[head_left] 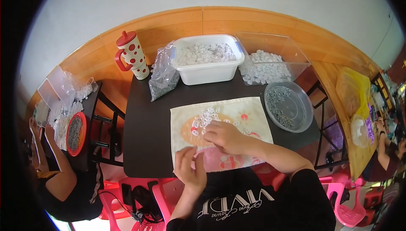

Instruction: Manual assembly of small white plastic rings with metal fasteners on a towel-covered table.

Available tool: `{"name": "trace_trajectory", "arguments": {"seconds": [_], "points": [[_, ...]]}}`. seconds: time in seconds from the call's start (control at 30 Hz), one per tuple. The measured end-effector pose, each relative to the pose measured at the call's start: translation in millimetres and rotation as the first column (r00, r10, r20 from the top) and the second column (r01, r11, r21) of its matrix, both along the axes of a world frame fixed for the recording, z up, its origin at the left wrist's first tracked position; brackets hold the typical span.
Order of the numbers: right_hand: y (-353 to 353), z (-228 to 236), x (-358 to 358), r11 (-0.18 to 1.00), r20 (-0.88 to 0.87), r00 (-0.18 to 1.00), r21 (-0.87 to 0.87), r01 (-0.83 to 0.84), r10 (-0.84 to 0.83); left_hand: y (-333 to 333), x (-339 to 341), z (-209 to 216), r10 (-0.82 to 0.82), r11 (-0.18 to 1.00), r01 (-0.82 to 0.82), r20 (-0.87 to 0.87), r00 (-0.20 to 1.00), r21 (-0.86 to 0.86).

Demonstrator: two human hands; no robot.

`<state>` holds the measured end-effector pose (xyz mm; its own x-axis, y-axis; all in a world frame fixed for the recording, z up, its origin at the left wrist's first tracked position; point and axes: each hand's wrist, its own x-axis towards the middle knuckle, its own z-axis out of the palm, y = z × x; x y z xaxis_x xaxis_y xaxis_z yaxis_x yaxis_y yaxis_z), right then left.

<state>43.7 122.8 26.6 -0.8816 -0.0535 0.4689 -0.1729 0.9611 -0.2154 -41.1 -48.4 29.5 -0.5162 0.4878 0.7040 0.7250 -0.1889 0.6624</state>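
A small heap of white plastic pieces with holes lies on a printed cream cloth in front of me. My right hand is at the heap's near edge, its fingers curled together and pointing left. Whatever those fingers hold, if anything, is hidden. Lower and to the left, my left hand is raised over the cloth's near left corner, thumb and fingers drawn together. Anything between them is too small to make out. The two hands are close but apart.
Behind the cloth stand a white tub of white pieces, a bag of grey metal bits and a clear bin with white discs. A round clear tray of nail-like pieces sits right, a spotted tumbler far left. People work at both sides.
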Motion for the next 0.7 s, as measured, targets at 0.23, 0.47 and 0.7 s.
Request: {"name": "trace_trajectory", "arguments": {"seconds": [0.23, 0.47, 0.7], "points": [[-32, 17, 46, 0.952, -0.253, 0.967, -0.297, -0.075, -0.003, 7, -5, -7, -0.465, 0.775, 0.618, 0.782, 0.416, 0.132], [-2, 21, 78, 0.924, -0.278, 0.960, -0.374, -0.083, -0.027, 20, 7, -31, -0.538, 0.662, 0.675, 0.833, 0.128, 0.324], [38, -5, 72, 0.833, 0.162, 0.847, -0.162, 0.529, -0.506, 39, 32, -26, -0.493, 0.782, 0.543, 0.836, 0.239, 0.306]]}}
